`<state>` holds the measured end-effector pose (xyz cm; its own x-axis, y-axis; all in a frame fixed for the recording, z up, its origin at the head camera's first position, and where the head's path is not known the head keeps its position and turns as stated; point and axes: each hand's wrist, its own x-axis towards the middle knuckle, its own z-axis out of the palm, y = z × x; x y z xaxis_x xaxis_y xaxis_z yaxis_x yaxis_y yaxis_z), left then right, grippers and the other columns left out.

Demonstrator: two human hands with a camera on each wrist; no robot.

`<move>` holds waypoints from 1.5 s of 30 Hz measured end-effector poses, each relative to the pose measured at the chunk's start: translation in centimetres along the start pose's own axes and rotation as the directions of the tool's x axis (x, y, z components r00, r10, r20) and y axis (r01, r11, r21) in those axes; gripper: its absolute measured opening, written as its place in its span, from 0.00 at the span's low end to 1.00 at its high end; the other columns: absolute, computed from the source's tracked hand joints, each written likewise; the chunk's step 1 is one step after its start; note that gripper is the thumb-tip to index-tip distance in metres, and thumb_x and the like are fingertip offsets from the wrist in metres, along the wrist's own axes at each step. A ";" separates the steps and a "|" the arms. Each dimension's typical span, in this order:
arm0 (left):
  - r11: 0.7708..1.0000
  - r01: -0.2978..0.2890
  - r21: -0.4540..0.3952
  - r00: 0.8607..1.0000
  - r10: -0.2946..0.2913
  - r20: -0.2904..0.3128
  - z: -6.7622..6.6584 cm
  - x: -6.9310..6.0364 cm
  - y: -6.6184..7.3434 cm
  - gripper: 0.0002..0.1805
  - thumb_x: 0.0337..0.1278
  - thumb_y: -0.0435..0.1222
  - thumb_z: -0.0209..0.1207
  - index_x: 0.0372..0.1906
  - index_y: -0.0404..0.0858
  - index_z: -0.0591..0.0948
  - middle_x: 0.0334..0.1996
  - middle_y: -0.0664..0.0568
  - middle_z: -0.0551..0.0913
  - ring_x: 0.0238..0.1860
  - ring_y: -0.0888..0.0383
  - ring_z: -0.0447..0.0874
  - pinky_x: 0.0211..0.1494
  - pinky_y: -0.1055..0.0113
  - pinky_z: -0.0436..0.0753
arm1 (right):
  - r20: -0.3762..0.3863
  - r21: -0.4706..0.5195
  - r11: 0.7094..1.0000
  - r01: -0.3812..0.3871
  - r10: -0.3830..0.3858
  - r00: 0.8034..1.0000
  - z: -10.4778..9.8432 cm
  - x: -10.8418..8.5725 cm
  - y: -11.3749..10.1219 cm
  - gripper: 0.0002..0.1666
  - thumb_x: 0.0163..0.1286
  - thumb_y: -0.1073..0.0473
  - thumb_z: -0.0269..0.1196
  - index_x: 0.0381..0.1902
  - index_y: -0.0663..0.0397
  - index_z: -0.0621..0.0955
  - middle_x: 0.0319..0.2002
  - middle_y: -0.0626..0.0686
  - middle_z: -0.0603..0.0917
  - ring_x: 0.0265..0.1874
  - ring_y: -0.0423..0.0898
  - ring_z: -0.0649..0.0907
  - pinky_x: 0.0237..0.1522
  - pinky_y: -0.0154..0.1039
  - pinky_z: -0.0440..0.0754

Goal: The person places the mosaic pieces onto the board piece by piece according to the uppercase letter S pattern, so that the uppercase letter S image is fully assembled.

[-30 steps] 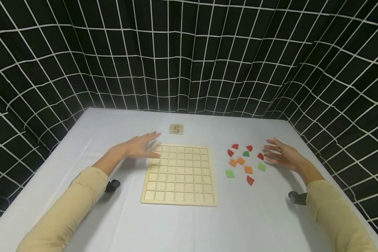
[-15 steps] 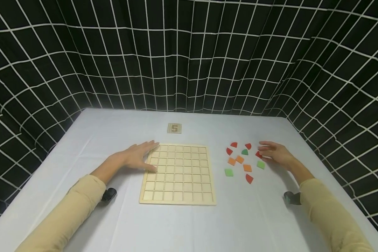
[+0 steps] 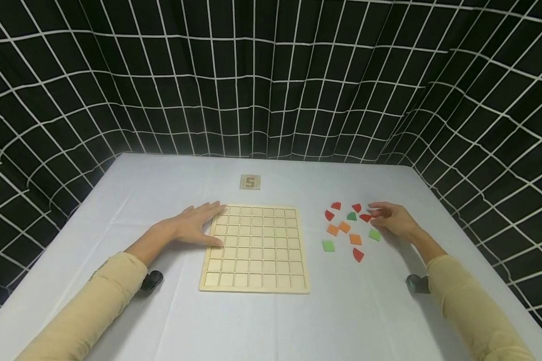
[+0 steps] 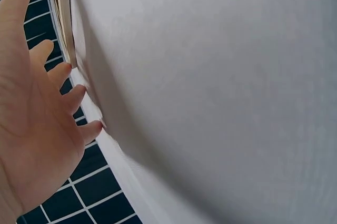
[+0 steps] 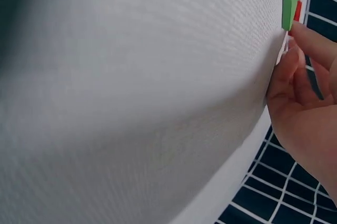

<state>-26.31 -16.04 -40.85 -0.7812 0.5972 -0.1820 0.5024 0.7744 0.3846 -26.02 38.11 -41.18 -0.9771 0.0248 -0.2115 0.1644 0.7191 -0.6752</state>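
My left hand (image 3: 194, 224) rests at the left edge of a pale wooden grid board (image 3: 257, 249), fingers spread, thumb over the border squares. In the left wrist view the left hand (image 4: 42, 124) shows its palm side and the board's edge (image 4: 64, 29). My right hand (image 3: 395, 219) pinches a red quarter-circle tile (image 3: 365, 217) low over the cloth. A light green square tile (image 3: 374, 234) lies just below those fingers. In the right wrist view the right hand (image 5: 310, 92) has thumb and forefinger together near a green tile (image 5: 289, 0); the red tile (image 5: 298, 11) is mostly hidden.
Several red quarter-circles (image 3: 358, 254), a dark green one (image 3: 351, 216), orange squares (image 3: 332, 229) and another light green square (image 3: 328, 245) lie right of the board. A small card with a 5-like mark (image 3: 250, 182) lies behind it. Gridded black curtains (image 3: 253, 90) surround the white table (image 3: 235, 326).
My right hand has moved left and taken hold of a red quarter-circle, which has turned and shifted left. My left hand has come down onto the board's edge.
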 end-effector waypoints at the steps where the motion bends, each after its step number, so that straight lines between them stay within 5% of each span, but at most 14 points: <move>1: 1.000 0.001 -0.001 1.000 -0.001 0.000 0.0 -0.1 0.0 0.60 0.44 0.68 0.59 0.76 0.40 0.50 0.74 0.41 0.46 0.73 0.42 0.41 0.70 0.39 0.41 | 0.001 -0.006 1.000 -0.002 0.002 1.000 0.0 0.1 -0.1 0.33 0.68 0.57 0.63 0.67 0.60 0.67 0.57 0.68 0.72 0.56 0.62 0.69 0.57 0.54 0.71; 7: 1.000 0.013 0.006 1.000 -0.013 0.000 0.0 -0.3 0.0 0.61 0.43 0.68 0.60 0.75 0.39 0.50 0.75 0.42 0.45 0.73 0.42 0.41 0.70 0.40 0.40 | -0.015 -0.042 0.999 -0.024 0.023 1.000 0.4 0.3 -0.8 0.38 0.65 0.47 0.65 0.65 0.62 0.69 0.60 0.68 0.70 0.59 0.64 0.67 0.61 0.60 0.65; 21: 1.000 -0.004 0.025 1.000 0.004 -0.003 0.2 -0.3 -0.3 0.60 0.42 0.69 0.59 0.75 0.40 0.51 0.75 0.42 0.46 0.73 0.42 0.42 0.70 0.39 0.41 | -0.001 -0.050 0.997 0.053 -0.054 0.999 0.9 0.6 -0.8 0.28 0.66 0.58 0.64 0.62 0.60 0.73 0.55 0.66 0.74 0.55 0.62 0.70 0.58 0.56 0.71; 25: 0.999 -0.010 0.037 1.000 0.010 -0.008 0.2 -0.3 -0.4 0.60 0.43 0.69 0.59 0.75 0.40 0.52 0.74 0.42 0.47 0.73 0.41 0.42 0.70 0.39 0.42 | 0.019 -0.074 0.996 0.056 -0.054 0.998 0.6 0.8 -0.8 0.27 0.66 0.58 0.65 0.61 0.58 0.74 0.53 0.63 0.75 0.52 0.60 0.70 0.51 0.48 0.76; 30: 0.999 -0.017 0.042 1.000 0.017 -0.017 0.3 -0.4 -0.5 0.59 0.43 0.69 0.59 0.75 0.40 0.53 0.74 0.42 0.47 0.73 0.41 0.43 0.70 0.39 0.44 | 0.037 -0.103 0.995 0.017 -0.013 0.999 0.4 0.9 -0.9 0.26 0.67 0.57 0.64 0.61 0.60 0.75 0.58 0.66 0.71 0.56 0.62 0.66 0.53 0.53 0.74; 37: 0.998 -0.024 0.054 1.000 0.025 -0.016 0.4 -0.4 -0.7 0.58 0.45 0.69 0.58 0.75 0.39 0.54 0.74 0.40 0.48 0.72 0.39 0.43 0.69 0.39 0.44 | 0.050 -0.012 0.999 -0.042 0.043 0.998 -0.2 0.6 -1.5 0.25 0.69 0.53 0.62 0.59 0.61 0.75 0.55 0.63 0.76 0.49 0.57 0.72 0.44 0.40 0.74; 45: 0.998 -0.027 0.064 1.000 0.028 -0.014 0.7 -0.3 -0.9 0.59 0.44 0.70 0.57 0.75 0.40 0.53 0.75 0.42 0.46 0.73 0.40 0.42 0.70 0.39 0.42 | 0.032 0.050 0.995 -0.080 0.079 0.996 -0.2 0.3 -3.1 0.29 0.68 0.50 0.62 0.61 0.59 0.73 0.55 0.63 0.75 0.50 0.57 0.73 0.49 0.45 0.73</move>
<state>-26.29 -16.77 -41.78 -0.7717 0.6158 -0.1588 0.5460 0.7696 0.3312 -26.82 36.06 -39.00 -0.9562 0.0588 -0.2868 0.2490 0.6789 -0.6907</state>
